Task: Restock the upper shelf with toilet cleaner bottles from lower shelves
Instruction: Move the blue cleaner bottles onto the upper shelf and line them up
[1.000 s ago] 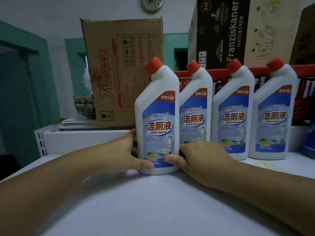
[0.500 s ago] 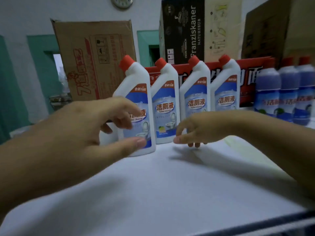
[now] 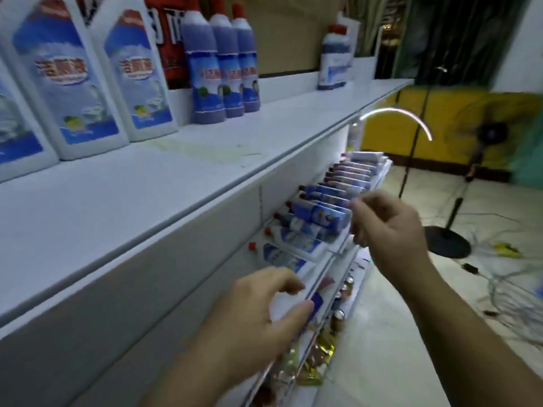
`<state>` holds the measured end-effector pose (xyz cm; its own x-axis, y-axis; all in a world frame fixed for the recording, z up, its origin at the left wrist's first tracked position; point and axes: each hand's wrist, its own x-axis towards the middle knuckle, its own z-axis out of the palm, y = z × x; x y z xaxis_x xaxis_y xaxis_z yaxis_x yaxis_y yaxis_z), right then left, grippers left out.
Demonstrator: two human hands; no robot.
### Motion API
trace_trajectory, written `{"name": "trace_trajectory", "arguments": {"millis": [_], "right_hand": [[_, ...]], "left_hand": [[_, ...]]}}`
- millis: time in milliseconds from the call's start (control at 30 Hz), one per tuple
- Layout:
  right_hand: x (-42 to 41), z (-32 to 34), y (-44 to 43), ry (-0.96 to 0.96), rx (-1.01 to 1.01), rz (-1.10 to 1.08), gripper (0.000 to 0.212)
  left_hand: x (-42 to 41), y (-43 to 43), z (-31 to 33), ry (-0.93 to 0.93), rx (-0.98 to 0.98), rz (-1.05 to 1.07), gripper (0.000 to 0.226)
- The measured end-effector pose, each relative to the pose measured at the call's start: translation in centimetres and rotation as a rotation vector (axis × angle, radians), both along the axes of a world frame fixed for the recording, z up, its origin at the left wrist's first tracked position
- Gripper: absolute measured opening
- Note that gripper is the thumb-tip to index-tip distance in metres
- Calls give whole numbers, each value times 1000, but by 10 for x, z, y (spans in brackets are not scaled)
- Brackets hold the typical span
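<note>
White toilet cleaner bottles (image 3: 133,74) with red caps stand in a row at the far left of the white upper shelf (image 3: 152,183). Beside them stand three blue bottles (image 3: 219,74), and one more blue bottle (image 3: 335,57) stands further right. On the lower shelf (image 3: 338,245) a row of white and blue bottles (image 3: 311,221) is seen from above. My left hand (image 3: 258,312) hovers low over the near end of that row, fingers apart and empty. My right hand (image 3: 385,224) hangs in front of the lower shelf's edge, fingers loosely curled, nothing in it.
Cardboard boxes (image 3: 285,33) stand behind the upper shelf's bottles. Lower tiers hold cans and packets (image 3: 323,348). On the floor to the right stand a fan (image 3: 482,142), a round black stand base (image 3: 446,240) and loose cables (image 3: 517,292).
Both hands have left the white bottle on the upper shelf and dropped toward the lower shelf. The view has swung right and down.
</note>
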<state>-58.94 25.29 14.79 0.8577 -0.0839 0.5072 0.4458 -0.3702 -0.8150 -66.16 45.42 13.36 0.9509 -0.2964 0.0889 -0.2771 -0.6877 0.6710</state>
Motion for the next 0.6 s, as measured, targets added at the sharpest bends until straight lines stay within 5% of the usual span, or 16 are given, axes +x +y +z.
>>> {"name": "trace_trajectory", "arguments": {"millis": [33,100,200,333,600], "right_hand": [[-1,-32,-18,209,-151,-49,9],[-17,-96,-58,696,-555,-36,34],[-45,-147,-107,1026,-699,24,59],[-54,-177,-164,1159,-716,-22,58],[-1,-182,-313,1058,-593,-342,53]], "left_hand": [[17,-5,-22,76,115,-10,30],[51,-32,-66,358,421,-53,54],[76,-69,-108,549,412,-118,62],[93,-111,-127,586,442,-157,72],[157,-225,-122,499,404,-140,65]]}}
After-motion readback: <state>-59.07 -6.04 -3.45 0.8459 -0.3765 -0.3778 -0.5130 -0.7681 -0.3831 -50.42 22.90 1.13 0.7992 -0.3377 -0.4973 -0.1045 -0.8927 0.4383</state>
